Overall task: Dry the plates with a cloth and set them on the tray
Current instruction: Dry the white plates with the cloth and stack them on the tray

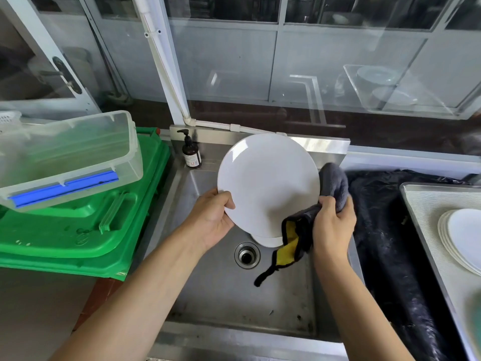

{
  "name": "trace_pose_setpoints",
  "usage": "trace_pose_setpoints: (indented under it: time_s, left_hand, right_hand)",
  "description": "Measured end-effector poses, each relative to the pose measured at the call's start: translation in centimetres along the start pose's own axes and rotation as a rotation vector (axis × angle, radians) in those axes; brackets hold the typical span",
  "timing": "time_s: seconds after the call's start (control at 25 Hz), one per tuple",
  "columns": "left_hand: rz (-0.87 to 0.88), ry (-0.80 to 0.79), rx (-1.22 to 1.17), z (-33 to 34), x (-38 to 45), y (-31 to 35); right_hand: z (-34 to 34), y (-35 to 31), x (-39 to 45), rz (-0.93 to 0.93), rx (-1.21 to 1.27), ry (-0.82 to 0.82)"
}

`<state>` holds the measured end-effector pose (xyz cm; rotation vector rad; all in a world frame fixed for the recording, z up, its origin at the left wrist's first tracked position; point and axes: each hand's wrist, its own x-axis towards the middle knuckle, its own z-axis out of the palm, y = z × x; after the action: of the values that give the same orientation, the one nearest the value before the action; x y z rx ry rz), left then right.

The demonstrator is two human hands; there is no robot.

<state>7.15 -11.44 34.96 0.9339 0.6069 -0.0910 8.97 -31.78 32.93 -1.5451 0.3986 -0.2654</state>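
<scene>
Plate point(268, 183) tilted over sink point(234, 295), left hand point(216, 217) pinching rim, right hand point(333, 225) gripping cloth point(334, 186) nearer tray point(426, 220).

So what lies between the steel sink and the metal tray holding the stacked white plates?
In the head view, a dark crumpled plastic sheet covers the stretch between the sink and the tray.

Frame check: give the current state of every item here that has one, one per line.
white plate: held tilted over the sink
left hand: grips plate's edge
right hand: grips cloth
cloth: wrapped round plate's right edge
stacked plates: lying on tray
clear container: open, atop green crates
</scene>
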Motion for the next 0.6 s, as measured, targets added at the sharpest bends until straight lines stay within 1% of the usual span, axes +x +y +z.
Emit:
trace_pose_setpoints:
  time_s: [0.04,0.08,0.16,0.2,0.28,0.32,0.44,0.48,0.52,0.6]
  left_hand:
    - [0.008,0.021,0.033,0.1,-0.2,0.1]
    - [0.016,0.039,0.075,0.3,-0.4,0.2]
    - [0.028,0.054,0.157,0.7,-1.2,0.1]
    - [0.034,0.045,0.184,1.0,-1.6,0.1]
    - [0.051,0.017,0.218,1.8,-2.3,0.0]
    - [0.063,0.015,0.226,2.2,-2.5,0.1]
    - [0.112,0.065,0.219,2.8,-2.5,0.4]
    - [0.116,0.092,0.223,2.7,-2.4,0.5]
    - [0.11,0.111,0.229,2.6,-2.4,0.6]
    - [0.094,0.092,0.253,2.5,-2.6,0.5]
  right_hand:
    - [0.0,-0.4,-0.2,-0.152,-0.059,0.001]
    - [0.0,-0.6,-0.2,-0.31,-0.137,-0.033]
    - [0.4,-0.9,0.6,-0.592,-0.315,-0.175]
    - [0.9,-1.2,1.0,-0.665,-0.389,-0.255]
    - [2.0,-1.6,1.1,-0.676,-0.457,-0.366]
    - [2.5,-1.6,0.7,-0.662,-0.441,-0.423]
    - [3.6,-0.4,-1.4,-0.742,-0.419,-0.631]
    - [3.7,0.1,-2.0,-0.769,-0.424,-0.675]
    - [3.7,0.4,-2.2,-0.759,-0.41,-0.668]
    - [4.0,0.0,-1.6,-0.612,-0.337,-0.538]
